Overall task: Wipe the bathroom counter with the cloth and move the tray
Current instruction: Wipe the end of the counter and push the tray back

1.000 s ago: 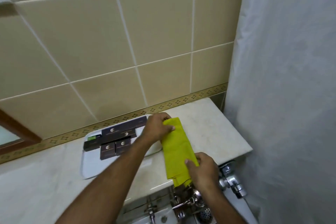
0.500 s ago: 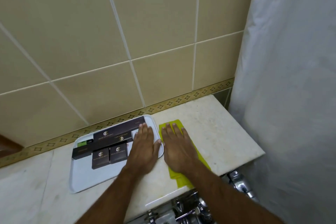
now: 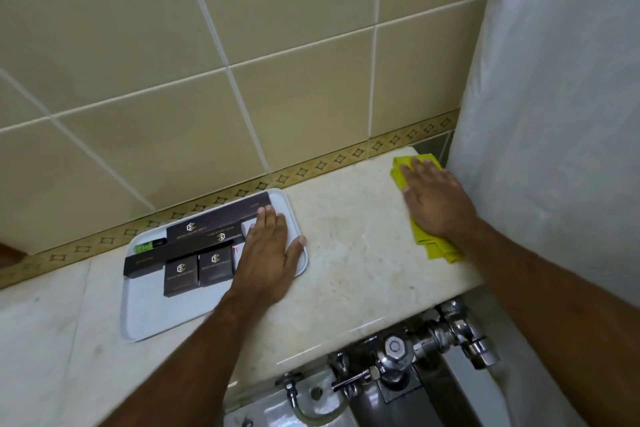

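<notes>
A white tray (image 3: 152, 322) lies on the marble counter (image 3: 349, 260) against the tiled wall, holding several dark brown boxes (image 3: 201, 239) and a small green item (image 3: 145, 247). My left hand (image 3: 268, 250) rests flat, fingers spread, on the tray's right end. A folded yellow cloth (image 3: 403, 170) lies at the counter's far right corner. My right hand (image 3: 436, 201) presses flat on it, covering its middle; the cloth's ends show beyond my fingers and wrist.
A white shower curtain (image 3: 554, 114) hangs right beside the counter's right end. Chrome valves and pipes (image 3: 398, 357) sit below the counter's front edge. Beige wall tiles with a patterned border (image 3: 311, 170) back the counter.
My right hand has slid the yellow cloth from beside the tray to the counter's far right corner. My left hand stays flat on the tray.
</notes>
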